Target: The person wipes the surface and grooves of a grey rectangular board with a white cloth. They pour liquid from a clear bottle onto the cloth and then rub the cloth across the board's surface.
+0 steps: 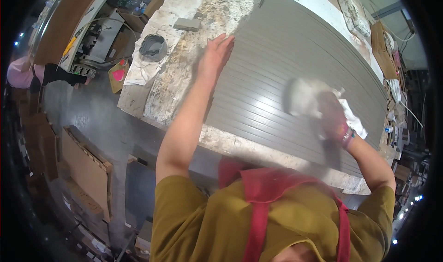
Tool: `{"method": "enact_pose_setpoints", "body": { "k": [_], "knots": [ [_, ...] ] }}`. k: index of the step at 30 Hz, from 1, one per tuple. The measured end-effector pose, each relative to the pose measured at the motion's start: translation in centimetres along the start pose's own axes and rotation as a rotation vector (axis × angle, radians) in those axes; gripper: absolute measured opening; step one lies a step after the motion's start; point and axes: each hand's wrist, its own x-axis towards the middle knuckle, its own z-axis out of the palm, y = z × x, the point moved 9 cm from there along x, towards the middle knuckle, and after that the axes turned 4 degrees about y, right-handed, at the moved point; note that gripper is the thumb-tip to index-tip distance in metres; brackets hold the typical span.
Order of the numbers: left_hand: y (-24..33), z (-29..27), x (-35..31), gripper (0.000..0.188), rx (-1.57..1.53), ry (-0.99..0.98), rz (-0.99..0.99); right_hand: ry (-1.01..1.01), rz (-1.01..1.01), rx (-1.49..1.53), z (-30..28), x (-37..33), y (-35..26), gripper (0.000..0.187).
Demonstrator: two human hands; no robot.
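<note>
A large grey panel [277, 59] with long parallel grooves lies flat on the stained worktable [177, 84]. At its left edge, my left hand [217, 54] rests with the fingers stretched out, the tips against the panel's side. Over the right part of the panel, my right hand [333, 114] is smeared by motion and grips a white cloth [307, 96], bunched up and pressed to the grooved face. Part of the cloth trails out beside the wrist. How the right fingers are placed is blurred.
Left of the panel are a small grey block [187, 24] and a dark-grey tub [153, 48] on a white sheet. Cardboard boxes [384, 50] line the far right. Another person [34, 73] is at the far left. A brown board [85, 165] leans below left.
</note>
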Motion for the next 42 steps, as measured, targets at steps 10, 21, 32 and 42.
{"method": "enact_pose_setpoints", "body": {
  "k": [10,21,32,42],
  "knots": [
    [-1.2,-3.2,2.9,0.037,-0.101,0.314,-0.049,0.099,-0.132,0.275,3.1,18.4,-5.4,0.031],
    [-1.7,2.2,4.4,0.051,0.153,-0.191,0.007,-0.002,-0.215,0.135,4.6,18.4,-10.5,0.026],
    [-0.7,-0.1,5.6,0.039,0.914,-0.047,0.21,-0.028,-0.077,0.084,2.0,7.5,-1.6,0.041],
    [1.7,2.1,6.4,0.049,0.682,-0.013,0.198,0.206,0.046,0.108,3.3,12.3,2.6,0.031]
  ]
}}
